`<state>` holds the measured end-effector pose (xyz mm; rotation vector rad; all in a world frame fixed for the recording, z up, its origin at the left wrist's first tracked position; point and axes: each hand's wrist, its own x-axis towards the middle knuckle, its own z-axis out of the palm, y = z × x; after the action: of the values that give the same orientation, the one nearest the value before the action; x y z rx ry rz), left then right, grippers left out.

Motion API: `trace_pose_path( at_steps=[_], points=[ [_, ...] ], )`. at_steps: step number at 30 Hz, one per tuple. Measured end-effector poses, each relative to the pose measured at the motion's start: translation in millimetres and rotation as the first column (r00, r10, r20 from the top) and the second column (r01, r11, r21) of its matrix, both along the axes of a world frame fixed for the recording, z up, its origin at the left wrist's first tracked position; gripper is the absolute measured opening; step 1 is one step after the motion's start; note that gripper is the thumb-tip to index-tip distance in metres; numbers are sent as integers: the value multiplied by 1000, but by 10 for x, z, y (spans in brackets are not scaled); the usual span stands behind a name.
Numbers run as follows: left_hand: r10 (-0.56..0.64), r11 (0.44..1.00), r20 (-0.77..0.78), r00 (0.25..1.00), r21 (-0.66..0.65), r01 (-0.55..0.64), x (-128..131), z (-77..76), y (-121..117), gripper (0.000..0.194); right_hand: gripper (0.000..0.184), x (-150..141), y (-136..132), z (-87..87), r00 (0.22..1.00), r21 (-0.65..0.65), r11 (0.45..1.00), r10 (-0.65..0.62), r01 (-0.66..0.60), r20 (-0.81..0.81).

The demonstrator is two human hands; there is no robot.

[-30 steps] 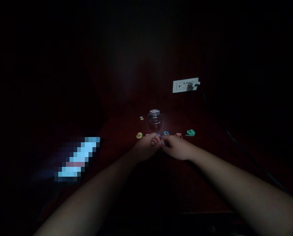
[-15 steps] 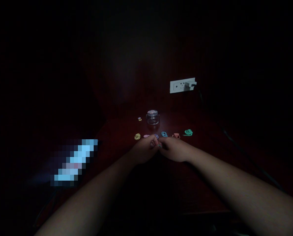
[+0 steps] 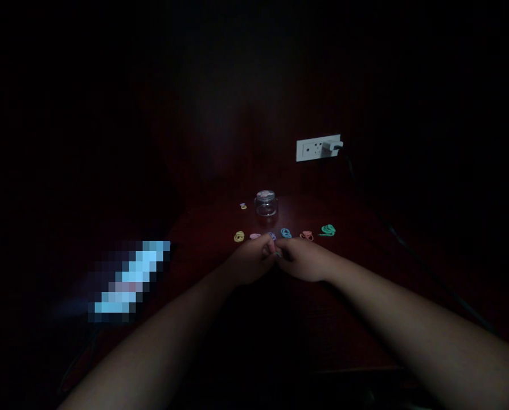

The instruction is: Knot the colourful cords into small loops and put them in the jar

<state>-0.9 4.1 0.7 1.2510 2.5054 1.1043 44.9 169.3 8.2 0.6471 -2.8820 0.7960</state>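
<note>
My left hand (image 3: 253,259) and my right hand (image 3: 301,259) meet over the table, fingertips pinched together. Between them shows a sliver of a green elastic band (image 3: 278,254), mostly hidden by the fingers. Just beyond the hands lies a row of small coloured band piles: yellow (image 3: 239,236), pink (image 3: 255,236), purple (image 3: 272,236), blue (image 3: 286,233), orange (image 3: 307,235) and green (image 3: 328,230). My hands partly cover the pink and purple ones. Behind the row stands a clear lidded jar (image 3: 266,206).
Left of the jar lie a small yellow and a pale band (image 3: 243,206). A lit, pixelated screen (image 3: 135,276) is at left. On the back wall, a white socket (image 3: 318,148) has a plug in it. A dark cable (image 3: 442,285) runs along the right. The surroundings are very dark.
Almost nothing differs. Both hands stay pinched together in the same place, and the view has shifted very slightly.
</note>
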Motion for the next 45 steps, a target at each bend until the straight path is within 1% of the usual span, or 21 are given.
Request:
trace_pose_path(
  at_steps=[2, 7, 10, 18, 24, 30, 33, 36, 41, 45],
  points=[
    [8, 1000, 22, 1000, 16, -8, 5, 4, 3, 4, 14, -2, -2, -2, 1000, -7, 1000, 0, 0, 4],
    [7, 997, 132, 991, 79, -18, 23, 9, 15, 3, 13, 0, -9, 13, 1000, -28, 1000, -10, 10, 27],
    [12, 996, 149, 989, 84, -25, 20, 4, 18, 4, 13, 0, -10, 14, 999, -35, 999, -21, 22, 27],
    [31, 997, 99, 995, 63, -38, -2, -5, 16, 7, 11, -20, -2, -10, 1000, -36, 999, -14, 15, 25],
    [25, 998, 73, 997, 48, -28, -13, -12, 11, 8, 11, -13, 2, -1, 1000, -43, 999, 5, -4, 26],
    [20, 999, 106, 994, 36, -24, 6, 14, 11, 6, 12, -5, -12, 20, 999, -35, 999, -4, 5, 40],
    [17, 999, 107, 994, 34, -21, 10, 19, 9, 5, 13, 11, -16, 34, 999, -14, 1000, -17, 18, 41],
    [11, 1000, 71, 997, 16, -12, 6, 11, 7, 4, 15, 26, -15, 42, 1000, 13, 1000, -8, 7, 26],
    [5, 1000, 82, 997, 1, -5, 9, 6, 5, 2, 19, 30, -18, 45, 1000, 60, 998, -6, 6, 8],
    [1, 1000, 5, 1000, -8, -1, 16, 36, 9, 2, 22, 11, -16, 37, 999, 87, 996, -1, -1, 32]
  ],
)
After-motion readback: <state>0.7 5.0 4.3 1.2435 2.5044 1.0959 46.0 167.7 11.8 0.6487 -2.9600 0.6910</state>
